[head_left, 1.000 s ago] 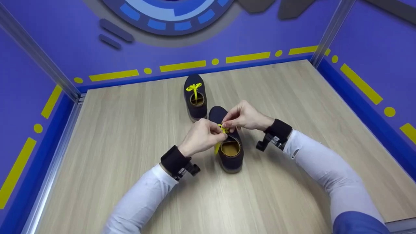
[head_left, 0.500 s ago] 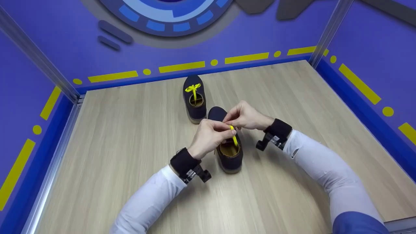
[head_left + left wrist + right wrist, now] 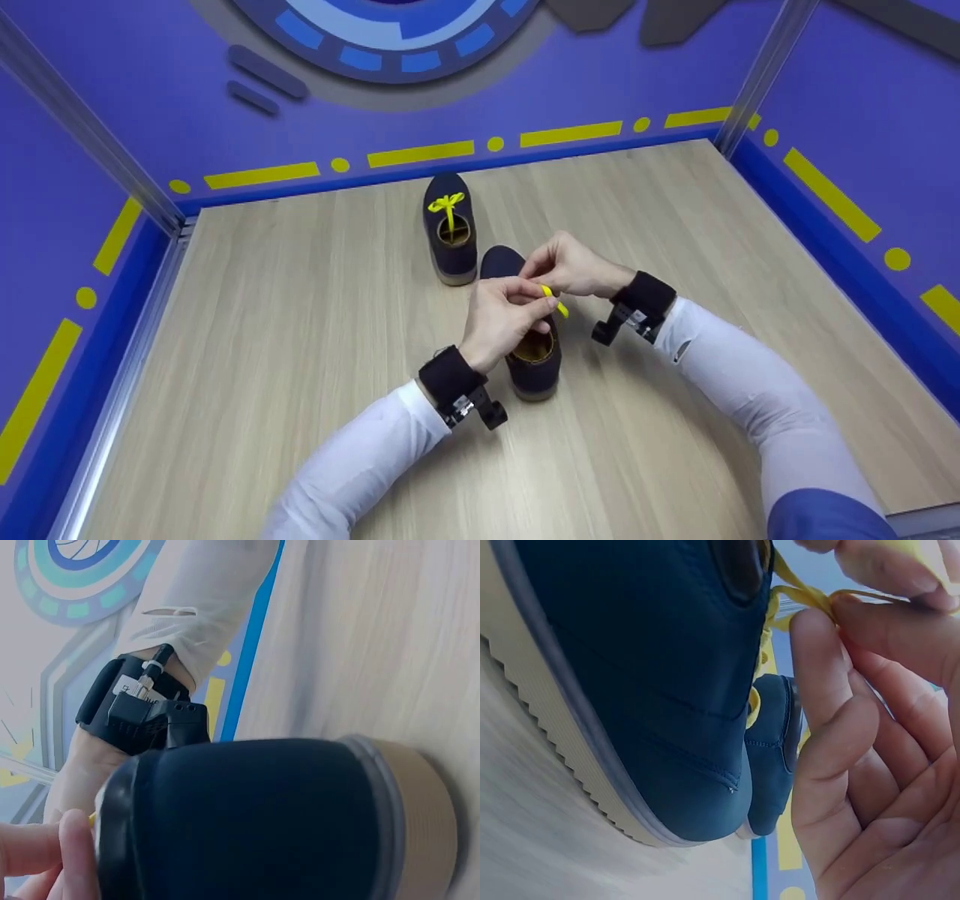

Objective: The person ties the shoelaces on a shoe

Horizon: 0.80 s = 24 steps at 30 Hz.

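Observation:
A dark shoe with a tan inside stands on the table, toe pointing away. Above its opening my left hand pinches a yellow shoelace between thumb and forefinger, and a short end hangs free. My right hand, just beyond it, pinches the lace too. In the right wrist view, thumb and forefinger of the right hand meet on the gathered yellow lace beside the shoe. The left wrist view shows mostly the shoe's heel, with left fingertips at its collar.
A matching shoe, its yellow lace tied in a bow, stands farther back and to the left. Blue-purple panels with yellow marks enclose the wooden tabletop at the back and sides.
My left hand has moved right across the shoe, drawing the yellow lace end over toward the right hand. The right hand has stayed nearly in place. The shoes have not moved.

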Tool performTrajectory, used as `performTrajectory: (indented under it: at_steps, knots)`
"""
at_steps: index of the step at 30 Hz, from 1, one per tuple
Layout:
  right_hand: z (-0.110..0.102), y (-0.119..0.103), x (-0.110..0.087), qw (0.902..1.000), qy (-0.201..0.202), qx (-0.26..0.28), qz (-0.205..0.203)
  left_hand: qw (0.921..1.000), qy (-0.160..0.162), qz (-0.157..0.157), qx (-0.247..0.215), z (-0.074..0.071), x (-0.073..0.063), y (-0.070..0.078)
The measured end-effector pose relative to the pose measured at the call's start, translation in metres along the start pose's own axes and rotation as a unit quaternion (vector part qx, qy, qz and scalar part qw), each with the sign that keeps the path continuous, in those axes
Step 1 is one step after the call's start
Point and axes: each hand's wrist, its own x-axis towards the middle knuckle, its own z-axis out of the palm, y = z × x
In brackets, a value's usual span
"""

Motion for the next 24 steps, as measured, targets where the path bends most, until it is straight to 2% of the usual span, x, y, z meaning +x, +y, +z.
performTrajectory:
  at_steps: [2,3,5,7,9,10,11,12,16,18,20,24]
  knots:
    - [0.000,0.000,0.000,1.0000,-0.004,0.003,0.001,0.9994,-0.002,0.005,0.035,0.000,0.000,0.000]
    - [0.000,0.000,0.000,1.0000,-0.006,0.003,0.002,0.9974,-0.002,0.011,0.071,-0.001,0.001,0.000]
    - [-0.001,0.000,0.001,0.9999,-0.010,0.004,0.003,0.9869,-0.004,0.027,0.159,-0.002,0.002,0.001]
    - [-0.001,0.001,0.001,0.9999,-0.014,0.005,0.006,0.9644,-0.004,0.041,0.261,-0.006,0.004,0.001]
    - [-0.001,0.002,0.001,0.9998,-0.017,0.005,0.012,0.9396,-0.009,0.052,0.338,-0.010,0.006,0.001]
    - [-0.001,0.003,0.001,0.9997,-0.018,0.006,0.016,0.9327,-0.014,0.054,0.356,-0.013,0.006,0.001]
    - [-0.001,0.003,0.001,0.9996,-0.017,0.007,0.020,0.9302,-0.017,0.057,0.362,-0.016,0.007,0.000]
    - [-0.001,0.003,0.001,0.9995,-0.017,0.008,0.024,0.9297,-0.014,0.057,0.364,-0.019,0.007,0.000]
    - [-0.002,0.004,0.001,0.9991,-0.013,0.020,0.036,0.9515,0.034,0.065,0.299,-0.034,0.011,0.000]
    - [-0.002,0.003,0.000,0.9988,-0.011,0.026,0.041,0.9567,0.057,0.068,0.277,-0.040,0.012,-0.001]
    - [-0.002,0.003,0.000,0.9983,-0.011,0.029,0.048,0.9565,0.057,0.069,0.278,-0.044,0.014,-0.001]
    - [-0.001,0.003,-0.001,0.9973,-0.010,0.033,0.064,0.9516,0.033,0.063,0.299,-0.045,0.015,-0.005]
